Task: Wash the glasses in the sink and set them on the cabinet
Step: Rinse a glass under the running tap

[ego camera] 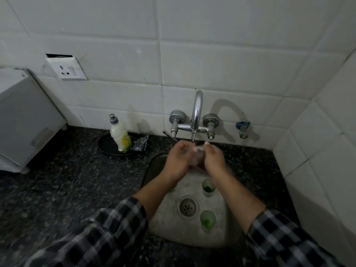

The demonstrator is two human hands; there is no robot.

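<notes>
The person stands at the sink (169, 234), which is sunk into the dark speckled tabletop (57, 180) towards its right end, close to the tiled back wall. Both hands are raised together over the far end of the basin, right under the spout of the chrome faucet (196, 112). The left hand (178, 157) and the right hand (212, 157) face each other with fingers curled round a clear glass (194, 153) held between them. It is blurred, so I can't make out its shape. Checked sleeves are pushed up the forearms.

Two more glasses stand upright on the basin floor. The far green glass (208, 186) is just below the right wrist, and the near green glass (207, 220) stands beside the drain (187, 207), towards the front edge. Both have green at the bottom.

Along the tabletop's back edge, left of the sink, a soap bottle (120, 135) stands on a black plate (105, 146), with a crumpled clear wrapper (140, 144) touching the plate's right side. A white box (25, 116) sits at the left end, with a wall socket (66, 69) above and to its right. A blue valve (242, 128) juts from the tiles right of the faucet.
</notes>
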